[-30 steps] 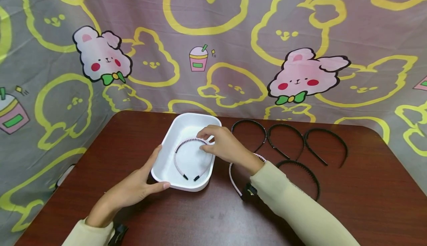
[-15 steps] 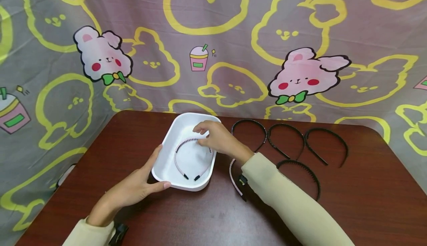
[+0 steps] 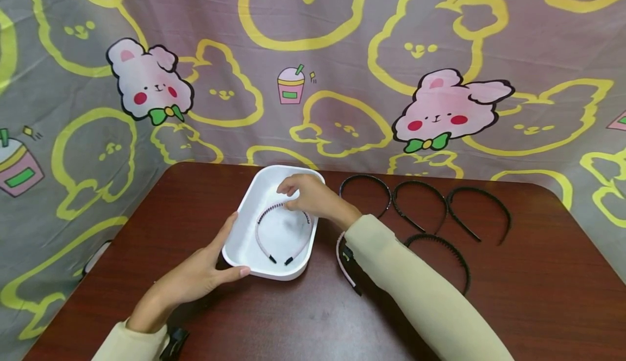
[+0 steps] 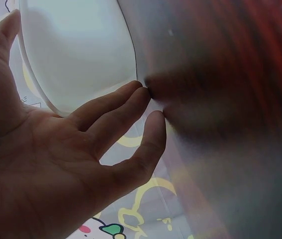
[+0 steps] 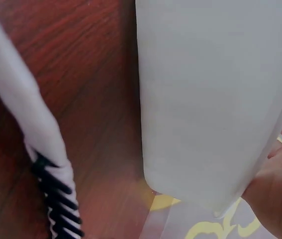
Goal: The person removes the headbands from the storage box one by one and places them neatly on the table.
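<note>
In the head view a white tray stands on the table with a pale pink headband inside it. The headband has black tips and a dark toothed strip. My left hand rests against the tray's near left corner, thumb over the rim and fingers along the outer wall. In the left wrist view the fingers are spread, fairly straight. My right hand reaches over the tray's right wall, its thumb at the headband's top. Its fingers are loosely bent, apart from the thumb; other fingers are hidden.
Right of the tray lies another pale pink headband, partly under the right sleeve. Farther right are black headbands, including a toothed one and a smooth one. A patterned curtain hangs behind the table.
My right hand has shifted left and slightly back over the tray, along the headband's top. The headband stays nearly in place. My left hand and the tray have not visibly moved.
</note>
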Available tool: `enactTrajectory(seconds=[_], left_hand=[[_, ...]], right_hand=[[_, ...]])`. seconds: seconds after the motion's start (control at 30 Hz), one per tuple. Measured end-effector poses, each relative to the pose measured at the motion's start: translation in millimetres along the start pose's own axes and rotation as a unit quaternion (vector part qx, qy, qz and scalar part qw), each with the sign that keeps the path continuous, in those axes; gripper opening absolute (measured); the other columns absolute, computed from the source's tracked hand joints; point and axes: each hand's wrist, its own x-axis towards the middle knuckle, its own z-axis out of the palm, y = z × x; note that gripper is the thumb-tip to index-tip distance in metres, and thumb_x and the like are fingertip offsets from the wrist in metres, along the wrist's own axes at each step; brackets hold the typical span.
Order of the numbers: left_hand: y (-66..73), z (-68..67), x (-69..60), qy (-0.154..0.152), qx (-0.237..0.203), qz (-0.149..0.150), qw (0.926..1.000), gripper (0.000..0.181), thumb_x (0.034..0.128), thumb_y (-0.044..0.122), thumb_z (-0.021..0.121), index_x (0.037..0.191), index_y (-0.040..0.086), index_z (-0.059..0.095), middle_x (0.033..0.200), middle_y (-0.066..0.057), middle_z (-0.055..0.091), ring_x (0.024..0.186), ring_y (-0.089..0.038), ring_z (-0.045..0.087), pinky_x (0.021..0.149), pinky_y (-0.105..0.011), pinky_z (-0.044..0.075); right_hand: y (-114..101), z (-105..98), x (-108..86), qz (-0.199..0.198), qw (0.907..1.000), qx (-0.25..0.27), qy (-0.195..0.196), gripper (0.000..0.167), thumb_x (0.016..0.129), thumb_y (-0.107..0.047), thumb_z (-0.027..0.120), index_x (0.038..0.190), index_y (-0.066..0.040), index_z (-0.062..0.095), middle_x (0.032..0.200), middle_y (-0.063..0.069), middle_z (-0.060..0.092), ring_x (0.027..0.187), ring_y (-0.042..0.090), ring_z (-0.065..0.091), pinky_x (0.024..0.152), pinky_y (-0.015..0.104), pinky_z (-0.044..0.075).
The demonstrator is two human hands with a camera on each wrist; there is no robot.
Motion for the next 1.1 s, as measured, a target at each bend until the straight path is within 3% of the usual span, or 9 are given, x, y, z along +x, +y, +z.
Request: enactTrajectory(seconds=[0.73,1.1], left_hand=[[-1.2,0.1,-0.5,0.004,0.005,0.002,1.0,0.113,0.0926,0.045,0.079,0.17,0.023,0.0,0.169,-0.024,0.03,0.136,-0.04,0.054,0.108,-0.061,0.041],[-0.5,1.0,-0.3,-0.004,0.0,-0.006,1.0,0.115,0.0922,0.048,0.079,0.17,0.025,-0.002,0.169,-0.024,0.029,0.137,-0.039,0.054,0.109,-0.061,0.041]], right_hand=[[4.9,3.5,15.0,0.01,0.9973,-0.029,-0.066,0.034,0.088,0.002,0.077,0.122,0.002,0.073,0.121,0.015,0.075,0.109,0.03,0.07,0.089,0.026,0.054],[6.6,4.8,14.3,0.005,0.9939,-0.084,-0.072,0.034,0.086,0.005,0.075,0.119,0.001,0.073,0.108,0.015,0.076,0.104,0.028,0.069,0.092,0.031,0.053]])
